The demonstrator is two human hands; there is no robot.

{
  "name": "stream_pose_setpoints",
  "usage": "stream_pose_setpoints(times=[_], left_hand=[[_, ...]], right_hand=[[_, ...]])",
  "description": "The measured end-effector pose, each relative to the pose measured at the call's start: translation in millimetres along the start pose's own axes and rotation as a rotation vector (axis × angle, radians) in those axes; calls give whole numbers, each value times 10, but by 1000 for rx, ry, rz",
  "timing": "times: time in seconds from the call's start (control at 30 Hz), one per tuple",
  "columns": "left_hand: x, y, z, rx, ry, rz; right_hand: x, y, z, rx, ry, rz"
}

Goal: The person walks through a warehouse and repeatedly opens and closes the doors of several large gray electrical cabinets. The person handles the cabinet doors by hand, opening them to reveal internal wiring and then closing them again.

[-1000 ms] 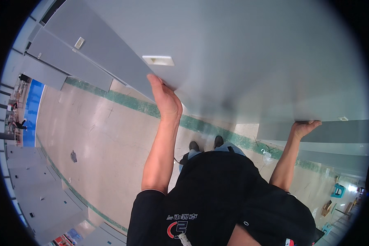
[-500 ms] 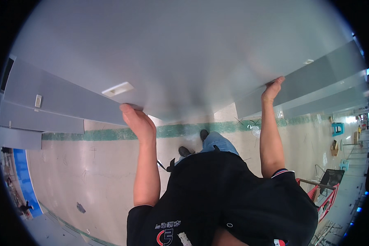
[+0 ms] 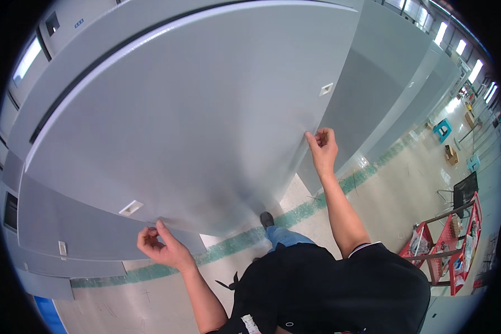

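Note:
A large flat grey panel [image 3: 206, 111] stands in front of me, its pale top edge in view. It has a white recessed fitting [image 3: 131, 208] near its lower left edge and another white fitting [image 3: 325, 89] near its right edge. My left hand [image 3: 170, 247] is at the lower left edge, thumb against the face and fingers curled beyond the edge. At the right edge my right hand [image 3: 324, 153] pinches the panel the same way, thumb on the face, fingers round the far side. What the fingertips touch behind the edges is hidden.
More grey panels stand behind it, at the right [image 3: 367, 72] and the left [image 3: 67, 217]. A green floor stripe [image 3: 239, 245] runs under my feet. At the right are a red cart [image 3: 440, 247] with parts, a dark chair [image 3: 465, 192] and a blue stool [image 3: 442, 131].
My view has tilted and turned, bringing the panel's top edge into sight. Both hands show more bent fingers at the edges, and the left appears lower and further left.

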State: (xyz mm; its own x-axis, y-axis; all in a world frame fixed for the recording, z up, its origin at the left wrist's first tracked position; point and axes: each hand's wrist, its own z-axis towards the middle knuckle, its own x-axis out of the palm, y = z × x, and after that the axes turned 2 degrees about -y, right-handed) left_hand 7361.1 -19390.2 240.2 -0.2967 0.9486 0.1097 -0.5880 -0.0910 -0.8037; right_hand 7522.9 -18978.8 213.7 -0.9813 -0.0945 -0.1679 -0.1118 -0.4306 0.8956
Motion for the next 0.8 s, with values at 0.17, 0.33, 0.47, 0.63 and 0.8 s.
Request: stream_pose_setpoints(times=[0.17, 0.33, 0.47, 0.63, 0.8], left_hand=[[257, -280, 201, 194, 58, 146], [351, -139, 322, 392, 116, 241], [281, -179, 378, 358, 92, 138], [261, -318, 473, 304, 177, 135], [450, -355, 374, 218, 151, -62]], right_hand=[[206, 548, 112, -282, -62, 355], [128, 940, 254, -294, -13, 371], [95, 1062, 220, -244, 62, 332], [110, 1134, 224, -227, 55, 374], [299, 1290, 157, -200, 65, 401]])
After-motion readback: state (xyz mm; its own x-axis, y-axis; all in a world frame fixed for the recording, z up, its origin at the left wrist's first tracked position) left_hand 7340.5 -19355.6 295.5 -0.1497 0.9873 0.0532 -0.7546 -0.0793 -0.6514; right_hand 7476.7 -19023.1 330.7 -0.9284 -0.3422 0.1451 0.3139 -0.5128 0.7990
